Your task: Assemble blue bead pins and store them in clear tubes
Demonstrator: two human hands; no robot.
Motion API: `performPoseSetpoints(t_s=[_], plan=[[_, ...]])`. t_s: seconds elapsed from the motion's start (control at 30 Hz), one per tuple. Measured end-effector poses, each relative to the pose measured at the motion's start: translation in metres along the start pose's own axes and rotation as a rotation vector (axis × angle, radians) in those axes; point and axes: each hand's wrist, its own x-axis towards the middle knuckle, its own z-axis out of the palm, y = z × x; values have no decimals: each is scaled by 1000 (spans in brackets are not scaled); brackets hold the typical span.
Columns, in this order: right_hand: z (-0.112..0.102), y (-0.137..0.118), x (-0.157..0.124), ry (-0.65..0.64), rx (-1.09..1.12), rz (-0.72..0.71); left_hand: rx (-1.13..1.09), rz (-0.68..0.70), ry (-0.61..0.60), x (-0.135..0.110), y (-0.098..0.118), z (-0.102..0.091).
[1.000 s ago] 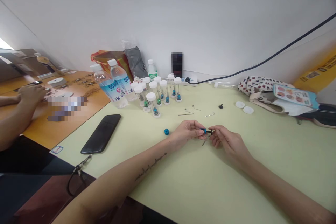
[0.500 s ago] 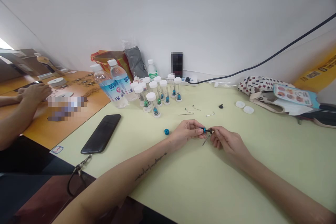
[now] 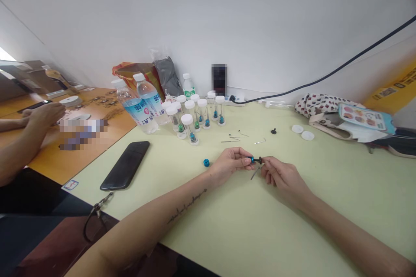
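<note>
My left hand (image 3: 232,160) is closed round a small blue metal part (image 3: 251,160), thumb on top. A black stem with a round black disc (image 3: 259,160) sticks out of it to the right. My right hand (image 3: 281,175) has its thumb and fingertips pinched together at the disc; what lies between them is too small to make out. Below the stem a thin metal rod (image 3: 255,174) slants down between the hands; whether a hand holds it is unclear. Beside my left wrist lies another round blue part (image 3: 206,162).
Beyond my hands lie thin bent metal rods (image 3: 238,136), an L-shaped rod (image 3: 260,141) and a black knob-like piece (image 3: 274,131). Several capped clear tubes (image 3: 187,127), water bottles (image 3: 147,99), a phone (image 3: 125,166) and white caps (image 3: 307,136) surround them. Another person's hands (image 3: 45,114) are at left.
Both hands keep nearly the same place and grip. The black disc and my right fingertips have shifted very slightly. The other person's hands at left have moved a little.
</note>
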Motion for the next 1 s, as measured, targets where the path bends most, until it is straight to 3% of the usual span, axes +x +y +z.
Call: performPoseSetpoints(t_s=[0.33,0.53,0.8,1.0], plan=[[-1,-2,1,-21,-83,14,-24,37,-7,3,-3,-3],[-1,-4,2,87,-95,75,-41,30,-1,2,-2,-2],[1,-1,2,182,-169,-86,60,4,-15,0,0,0],[0,1,1,154,-158,-80,120,28,-21,-1,0,2]])
